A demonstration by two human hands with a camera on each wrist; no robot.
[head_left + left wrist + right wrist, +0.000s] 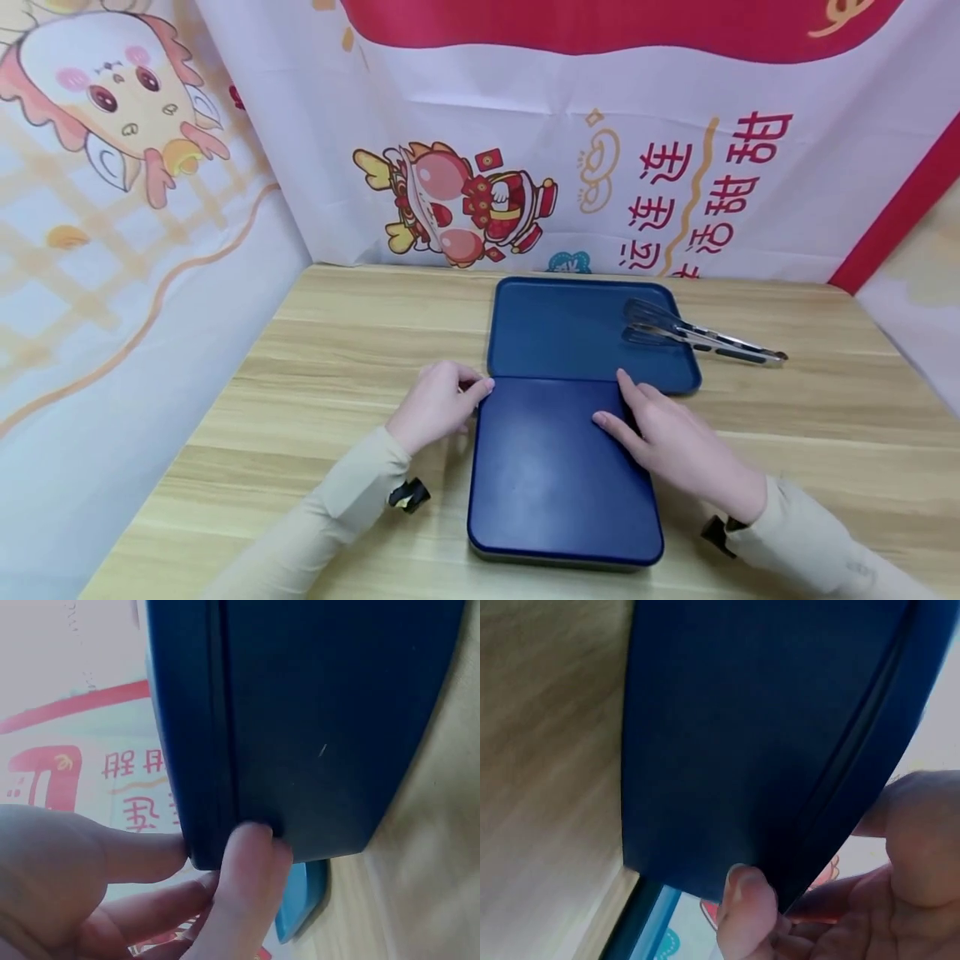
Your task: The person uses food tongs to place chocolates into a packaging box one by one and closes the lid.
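Observation:
A dark blue rectangular box [562, 546] with a smooth blue lid [562, 467] lies flat on the table. At its far left corner my left hand [438, 408] grips the lid's rim, thumb on top and fingers bent against the side. My right hand [682, 442] holds the far right corner, with the thumb lying on the lid and the index finger reaching to the far edge. Both wrist views show fingertips at the seam between lid [180, 750] and box wall [727, 727]. The lid looks seated on the box; what is inside is hidden.
Touching or just behind the box's far edge lies a shallow blue tray [555, 325]. Tongs [720, 342] with black heads and metal arms rest across its right rim, handle end over the wooden table [300, 383]. A printed cloth [465, 92] hangs behind.

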